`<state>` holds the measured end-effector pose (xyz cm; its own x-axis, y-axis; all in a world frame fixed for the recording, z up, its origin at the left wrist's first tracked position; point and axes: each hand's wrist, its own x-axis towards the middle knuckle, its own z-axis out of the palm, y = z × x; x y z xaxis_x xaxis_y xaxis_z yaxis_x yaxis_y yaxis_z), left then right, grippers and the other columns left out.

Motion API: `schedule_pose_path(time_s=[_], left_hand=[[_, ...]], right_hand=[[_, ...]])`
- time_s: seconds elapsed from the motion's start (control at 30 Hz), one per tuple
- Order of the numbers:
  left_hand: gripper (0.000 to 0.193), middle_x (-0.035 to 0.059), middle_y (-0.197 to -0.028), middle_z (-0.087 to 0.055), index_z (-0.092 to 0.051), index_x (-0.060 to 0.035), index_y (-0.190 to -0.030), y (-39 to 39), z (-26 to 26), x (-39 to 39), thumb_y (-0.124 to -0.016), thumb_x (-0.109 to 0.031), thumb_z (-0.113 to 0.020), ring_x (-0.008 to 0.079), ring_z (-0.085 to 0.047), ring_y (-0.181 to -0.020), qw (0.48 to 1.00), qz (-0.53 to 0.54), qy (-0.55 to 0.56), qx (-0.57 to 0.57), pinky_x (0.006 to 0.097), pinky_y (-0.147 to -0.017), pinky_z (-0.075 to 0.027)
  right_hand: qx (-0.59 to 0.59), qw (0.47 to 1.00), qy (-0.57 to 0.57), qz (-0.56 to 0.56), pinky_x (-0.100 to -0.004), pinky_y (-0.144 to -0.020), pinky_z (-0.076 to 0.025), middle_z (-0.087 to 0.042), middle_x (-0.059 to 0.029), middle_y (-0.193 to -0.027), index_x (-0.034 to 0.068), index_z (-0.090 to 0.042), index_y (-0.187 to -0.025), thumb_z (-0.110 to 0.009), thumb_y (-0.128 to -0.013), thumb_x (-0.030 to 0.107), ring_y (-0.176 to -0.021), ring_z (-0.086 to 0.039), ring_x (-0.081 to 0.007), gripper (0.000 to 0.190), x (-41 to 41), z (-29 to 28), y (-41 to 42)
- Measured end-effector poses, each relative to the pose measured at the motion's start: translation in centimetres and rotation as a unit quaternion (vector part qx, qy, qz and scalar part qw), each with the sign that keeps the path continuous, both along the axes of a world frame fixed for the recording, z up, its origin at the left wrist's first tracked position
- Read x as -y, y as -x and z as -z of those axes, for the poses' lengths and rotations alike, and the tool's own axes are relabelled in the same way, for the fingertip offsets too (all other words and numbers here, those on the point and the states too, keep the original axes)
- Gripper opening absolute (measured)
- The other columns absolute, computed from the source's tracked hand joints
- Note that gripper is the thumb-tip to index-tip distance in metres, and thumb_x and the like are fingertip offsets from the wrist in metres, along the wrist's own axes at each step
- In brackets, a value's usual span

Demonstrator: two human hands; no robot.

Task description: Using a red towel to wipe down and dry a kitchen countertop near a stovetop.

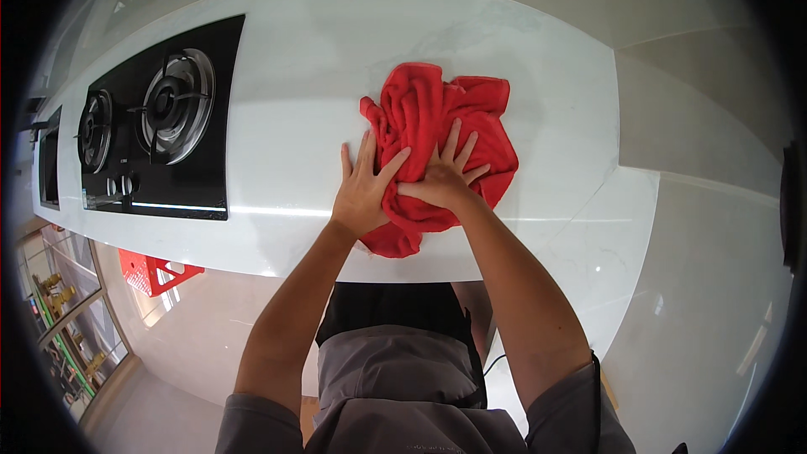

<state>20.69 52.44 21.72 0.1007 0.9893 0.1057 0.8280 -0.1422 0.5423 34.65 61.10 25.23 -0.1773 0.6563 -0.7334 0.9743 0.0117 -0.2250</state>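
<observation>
A crumpled red cloth towel [413, 101] lies bunched on the white marbled countertop [302, 44]. My left hand [367, 189] is at the towel's left edge, fingers spread, with the thumb over a fold and the other fingers at or beside the rim of the cloth. Flat on the towel's middle and right part rests my right hand [449, 173], its fingers fanned apart and its thumb pointing toward my left hand. Neither hand visibly grips the cloth; whether a fold is pinched under the palms is hidden.
A black gas hob [217, 183] with round burners is set into the counter on the left. Beyond it is a dark rectangular sink or inset [50, 161]. A red plastic stool [142, 271] stands below on the floor. Tiled wall borders the counter's far and right sides.
</observation>
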Motion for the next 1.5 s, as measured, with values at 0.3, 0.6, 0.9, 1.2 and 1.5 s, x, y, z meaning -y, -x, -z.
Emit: schedule_pose_path(time_s=[0.3, 0.6, 0.9, 1.2, 1.5], left_hand=[[0.119, 0.0279, -0.150, -0.008, -0.022, -0.0119, -0.147, -0.1, -6.2, -0.8, -0.051, -0.039, -0.087, 0.0412, -0.010, -0.141, 0.973, 0.083, 0.197, -0.086, 0.0662, -0.105, -0.017], [0.119, 0.0254, -0.149, -0.017, -0.030, -0.0136, -0.144, -1.8, -0.6, -0.5, -0.045, -0.054, -0.084, 0.0418, -0.019, -0.138, 0.996, 0.072, 0.028, 0.040, 0.0548, -0.110, -0.023], [0.105, 0.0213, -0.147, -0.028, -0.045, -0.0168, -0.136, -1.0, -0.8, -4.4, -0.045, -0.053, -0.083, 0.0395, -0.028, -0.135, 0.993, 0.104, 0.012, 0.056, 0.0514, -0.110, -0.025], [0.103, 0.0219, -0.145, -0.032, -0.047, -0.0156, -0.134, -0.4, -0.4, -7.9, -0.044, -0.051, -0.083, 0.0397, -0.032, -0.134, 0.992, 0.107, -0.013, 0.071, 0.0529, -0.108, -0.028], [0.101, 0.0213, -0.144, -0.033, -0.048, -0.0158, -0.132, 0.0, -0.4, -10.6, -0.044, -0.050, -0.083, 0.0389, -0.032, -0.134, 0.993, 0.102, -0.010, 0.065, 0.0542, -0.107, -0.029]], right_hand=[[0.000, 0.993, -0.110, -0.029, -0.0755, -0.099, -0.002, 0.014, -0.0157, -0.154, 0.014, -0.019, -0.148, -0.071, -0.061, 0.057, -0.139, 0.017, -0.0428, 0.109, 1.6, 1.4, -1.3], [-0.053, 0.944, -0.322, -0.043, -0.0731, -0.101, -0.011, -0.020, -0.0127, -0.152, 0.011, -0.032, -0.143, -0.067, -0.065, 0.056, -0.141, -0.009, -0.0378, 0.096, 3.9, 3.1, -2.1], [-0.048, 0.936, -0.348, -0.038, -0.0714, -0.102, -0.015, -0.025, -0.0101, -0.150, 0.012, -0.031, -0.143, -0.066, -0.066, 0.056, -0.141, -0.015, -0.0362, 0.095, 1.4, 4.1, -2.0], [-0.047, 0.935, -0.350, -0.029, -0.0699, -0.103, -0.014, -0.025, -0.0098, -0.150, 0.011, -0.030, -0.143, -0.066, -0.065, 0.055, -0.141, -0.015, -0.0359, 0.097, -1.7, 4.4, -1.3], [-0.051, 0.928, -0.369, -0.023, -0.0697, -0.103, -0.016, -0.027, -0.0100, -0.150, 0.009, -0.031, -0.143, -0.066, -0.065, 0.055, -0.139, -0.019, -0.0371, 0.097, -4.3, 4.6, -0.7]])
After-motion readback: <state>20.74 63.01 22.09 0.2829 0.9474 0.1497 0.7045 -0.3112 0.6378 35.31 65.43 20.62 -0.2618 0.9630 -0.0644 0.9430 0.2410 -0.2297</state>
